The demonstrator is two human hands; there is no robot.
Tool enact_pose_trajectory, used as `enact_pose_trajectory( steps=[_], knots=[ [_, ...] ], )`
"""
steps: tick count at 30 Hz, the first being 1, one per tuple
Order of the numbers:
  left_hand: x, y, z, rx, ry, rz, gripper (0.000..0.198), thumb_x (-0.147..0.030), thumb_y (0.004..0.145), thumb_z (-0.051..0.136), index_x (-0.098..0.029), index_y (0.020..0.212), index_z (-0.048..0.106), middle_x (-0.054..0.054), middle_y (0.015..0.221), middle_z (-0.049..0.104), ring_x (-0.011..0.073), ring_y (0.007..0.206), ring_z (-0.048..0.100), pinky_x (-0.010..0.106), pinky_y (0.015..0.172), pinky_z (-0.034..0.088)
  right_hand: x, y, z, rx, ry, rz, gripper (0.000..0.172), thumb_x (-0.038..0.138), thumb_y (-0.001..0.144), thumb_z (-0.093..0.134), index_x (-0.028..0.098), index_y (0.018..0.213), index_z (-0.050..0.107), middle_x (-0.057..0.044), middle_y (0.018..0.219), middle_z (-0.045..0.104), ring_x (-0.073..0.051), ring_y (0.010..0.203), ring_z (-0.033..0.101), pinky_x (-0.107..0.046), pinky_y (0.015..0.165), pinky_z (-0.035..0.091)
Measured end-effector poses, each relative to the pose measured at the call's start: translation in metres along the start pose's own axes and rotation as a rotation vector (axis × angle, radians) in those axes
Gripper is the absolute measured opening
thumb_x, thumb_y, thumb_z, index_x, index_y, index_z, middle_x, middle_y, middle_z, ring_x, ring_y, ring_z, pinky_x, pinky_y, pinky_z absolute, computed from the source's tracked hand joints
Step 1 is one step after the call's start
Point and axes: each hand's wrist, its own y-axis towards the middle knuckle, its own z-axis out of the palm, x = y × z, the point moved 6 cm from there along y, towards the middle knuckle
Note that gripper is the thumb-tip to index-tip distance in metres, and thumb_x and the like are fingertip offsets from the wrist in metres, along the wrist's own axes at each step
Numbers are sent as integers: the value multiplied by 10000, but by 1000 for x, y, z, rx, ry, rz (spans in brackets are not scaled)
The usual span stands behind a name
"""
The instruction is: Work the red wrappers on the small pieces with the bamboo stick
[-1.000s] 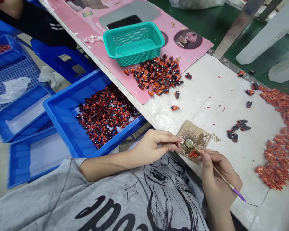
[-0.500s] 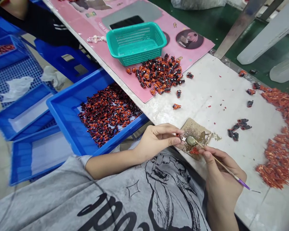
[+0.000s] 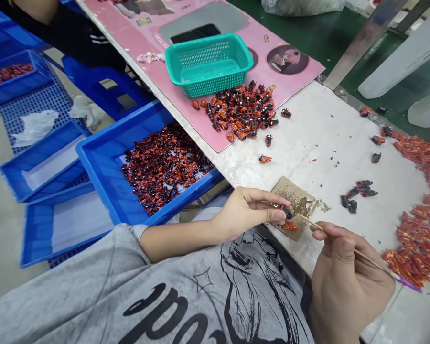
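Head view: left hand (image 3: 249, 210), grip clamped on small black-and-orange moulded figure (image 3: 287, 213), over stained brown card palette (image 3: 294, 191).
Right hand (image 3: 347, 282): grip clamped on thin wooden purple-ended brush (image 3: 308, 219), tip just beside figure.
Technique: keep both hands close, for steady brushwork.

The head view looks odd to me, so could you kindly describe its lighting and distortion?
Head view: light is soft and even, with faint shadows under the left hand; the wide lens bends the blue plastic tray at left; the small black-and-orange piece is too tiny for sharp detail.

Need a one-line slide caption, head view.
Left hand pinches a small black-and-orange moulded piece above a stained brown card; right hand holds a thin wooden paintbrush with purple end.
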Motion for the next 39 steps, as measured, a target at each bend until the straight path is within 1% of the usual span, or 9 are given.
enact_pose_trajectory(
  steps=[3,5,9,16,20,26,32,35,39],
  knots=[
    [0,0,0,-5,-12,-2,291,-225,544,969,-165,782,813,18,789,807,113,681,750,210,697,634,11,-3,5,62,-41,-121,91,270,903,735,213,837,761,-2,713,715,-156,734,695,-319,767,563],
    [0,0,-1,-18,6,5,309,-246,540,972,-160,791,815,30,798,808,128,690,754,235,714,642,14,-4,8,95,-46,-161,87,252,917,716,213,851,755,-3,710,708,-162,727,693,-324,744,567],
    [-1,-2,-4,-26,81,40,340,-302,566,964,-153,835,820,49,812,806,146,691,750,275,734,647,13,-4,13,146,-62,-166,80,240,924,705,208,864,747,-8,735,706,-159,727,687,-321,731,576],
    [-4,-5,-3,-15,53,59,287,-249,574,960,-165,815,827,42,812,805,130,666,738,240,703,634,12,-6,16,183,-70,-187,81,218,935,680,217,893,750,3,758,710,-147,734,690,-314,745,576],
    [-5,-5,-2,16,12,63,238,-214,604,945,-190,812,831,22,803,805,112,660,739,200,673,629,13,-6,20,212,-35,-199,105,157,933,663,218,914,747,13,776,711,-130,747,680,-292,764,565],
    [-9,-5,-2,29,64,113,237,-268,625,939,-207,828,834,32,823,806,107,687,732,197,684,633,23,-7,22,218,-62,-307,153,123,944,616,223,924,730,17,731,671,-149,739,648,-342,796,556],
    [-15,-8,1,45,143,158,216,-299,657,923,-210,832,836,42,840,801,122,769,736,187,690,630,33,-10,22,333,-217,-389,187,61,909,604,217,939,703,-9,770,681,-189,789,656,-397,797,528],
    [-16,-9,1,57,163,170,222,-318,676,913,-204,849,835,44,857,804,131,791,744,202,720,636,36,-11,22,307,-204,-404,176,60,913,592,200,928,698,-11,772,670,-185,772,644,-409,798,514],
    [-11,-10,-2,41,184,123,302,-378,688,900,-172,897,827,63,884,805,162,787,757,268,752,650,37,-11,23,221,-141,-434,139,101,934,598,182,917,710,-6,749,664,-173,739,633,-394,772,514]
  ],
)
